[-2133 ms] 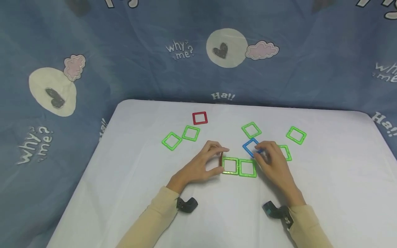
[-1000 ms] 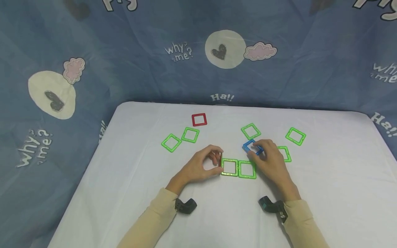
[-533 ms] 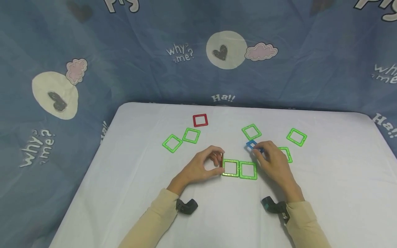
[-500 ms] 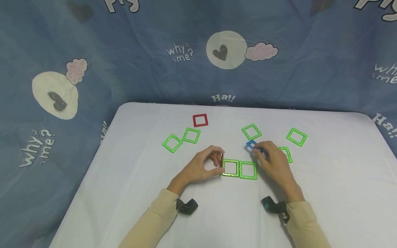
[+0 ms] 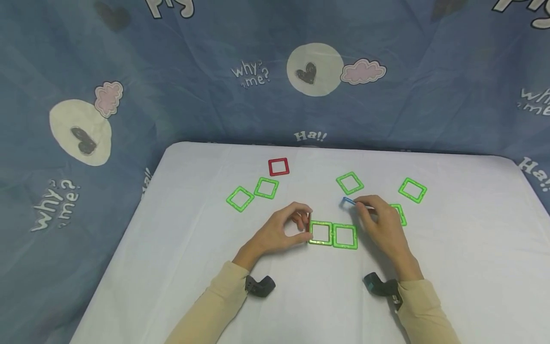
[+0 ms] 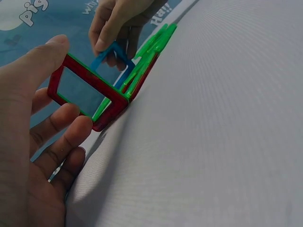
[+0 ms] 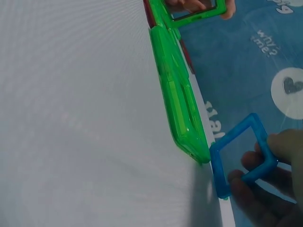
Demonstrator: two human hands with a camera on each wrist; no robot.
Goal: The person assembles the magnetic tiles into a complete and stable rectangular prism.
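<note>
My left hand (image 5: 279, 229) holds a square magnetic tile upright between thumb and fingers. In the left wrist view this upright tile (image 6: 113, 111) has a red face and a green edge; from the right wrist it looks green. It stands at the left end of a flat row of two green-topped square tiles (image 5: 345, 226), red showing underneath. Beyond the row's right end, my right hand (image 5: 384, 224) pinches a blue square magnetic tile (image 7: 217, 172). The blue tile is turned on edge, its lower side close over the table, and my fingers hide part of it from above.
Loose square tiles lie farther back on the white table (image 5: 180, 210): a red tile (image 5: 269, 167) and two green ones, including a green tile (image 5: 233, 193), at left. Another green tile (image 5: 343, 176) lies behind the blue one. Two more are at right, one partly behind my right hand.
My right hand has tipped the blue tile from lying flat to standing on edge. The left hand's fingers have drawn in slightly on the upright tile; the green row stays in place.
</note>
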